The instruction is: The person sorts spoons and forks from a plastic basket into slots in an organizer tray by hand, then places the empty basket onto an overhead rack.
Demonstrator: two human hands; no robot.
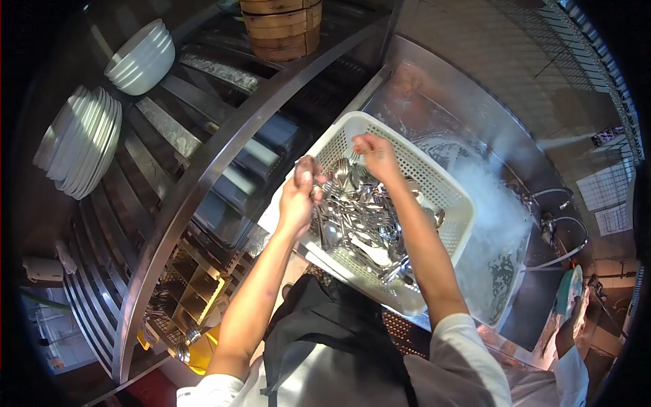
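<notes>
A large white perforated basket (447, 193) holds a heap of metal forks and spoons (359, 210). Over its left side is my left hand (298, 197), its fingers wrapped round the rounded ends of some metal cutlery (306, 166). My right hand (376, 154) is above the upper part of the heap with its fingers curled, close to some fork heads; it seems to pinch a fork, whose tines (357, 154) show below the fingers.
Behind the basket lies a steaming sink (488, 224) with taps (548, 222) at its right. A slatted metal rack (169, 129) on the left bears stacked plates (85, 142), bowls (142, 60) and bamboo steamers (281, 27). A co-worker's sleeve (571, 376) shows at the lower right.
</notes>
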